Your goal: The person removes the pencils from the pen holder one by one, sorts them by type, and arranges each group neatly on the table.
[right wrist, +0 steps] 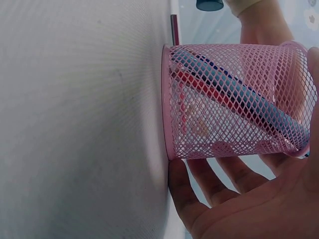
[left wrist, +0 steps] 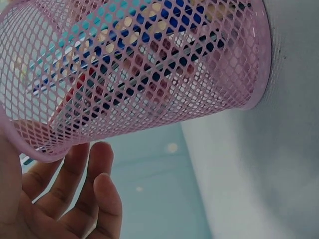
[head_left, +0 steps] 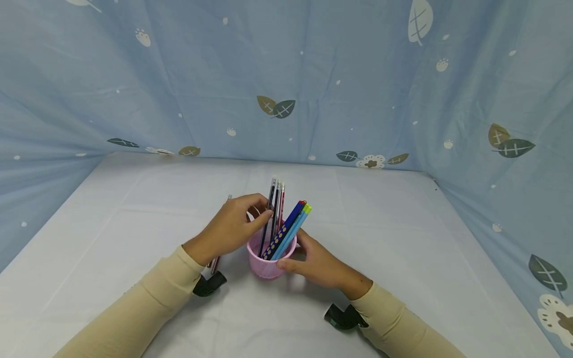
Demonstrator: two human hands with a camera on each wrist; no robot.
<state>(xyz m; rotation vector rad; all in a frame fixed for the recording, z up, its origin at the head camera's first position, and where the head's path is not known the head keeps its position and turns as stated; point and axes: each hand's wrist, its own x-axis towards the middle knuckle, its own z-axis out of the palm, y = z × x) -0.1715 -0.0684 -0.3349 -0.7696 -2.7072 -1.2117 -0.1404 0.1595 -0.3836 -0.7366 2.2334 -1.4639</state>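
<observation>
A pink mesh pencil cup (head_left: 265, 268) stands upright on the white cloth, holding blue, dark and red pencils. My right hand (head_left: 320, 263) grips the cup's right side, its thumb near the front rim. In the right wrist view, fingers (right wrist: 239, 174) of that hand lie along the mesh down to the base. Above the rim, my left hand (head_left: 237, 223) pinches a dark pencil (head_left: 265, 231) between thumb and forefinger. The dark blue pencil (head_left: 291, 219) with pale dots and the light blue pencils (head_left: 297, 224) lean right. Through the mesh (left wrist: 149, 89), the pencils cross at a slant.
Reddish pencils (head_left: 216, 265) lie on the white cloth (head_left: 380, 223), partly hidden under the left wrist. Black wrist cameras (head_left: 209, 284) are worn at both sleeves. A blue leaf-patterned curtain (head_left: 340, 99) hangs behind and along the sides.
</observation>
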